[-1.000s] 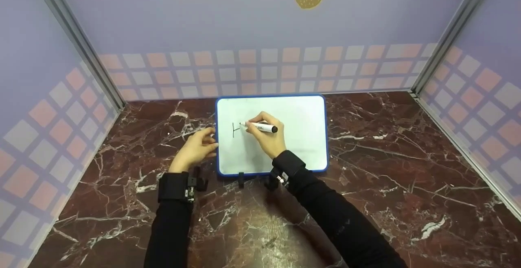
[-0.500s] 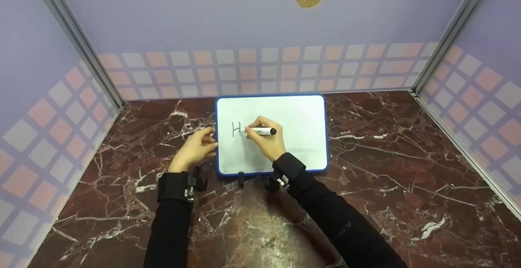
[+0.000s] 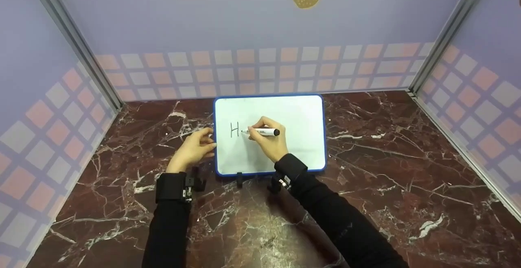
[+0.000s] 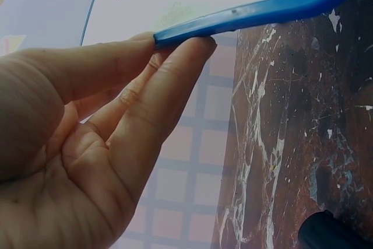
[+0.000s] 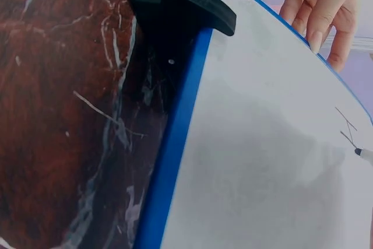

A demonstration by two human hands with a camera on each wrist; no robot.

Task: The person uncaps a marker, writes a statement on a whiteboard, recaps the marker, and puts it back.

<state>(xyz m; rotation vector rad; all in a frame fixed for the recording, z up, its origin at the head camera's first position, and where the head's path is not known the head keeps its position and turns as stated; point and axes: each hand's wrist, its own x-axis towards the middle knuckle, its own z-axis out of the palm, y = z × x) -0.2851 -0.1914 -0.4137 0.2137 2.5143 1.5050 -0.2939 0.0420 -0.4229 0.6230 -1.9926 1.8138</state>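
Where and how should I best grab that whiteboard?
Probably pinch the whiteboard by its right rim, coming from the right: that edge is straight and uncovered, while the left hand pinches the left rim and the right hand holds a marker.

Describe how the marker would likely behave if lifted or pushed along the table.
The marker would probably roll if laid down and nudged, since it looks rounded. It seems stiff, lying straight in the grip of the right hand. It is likely light, being slim.
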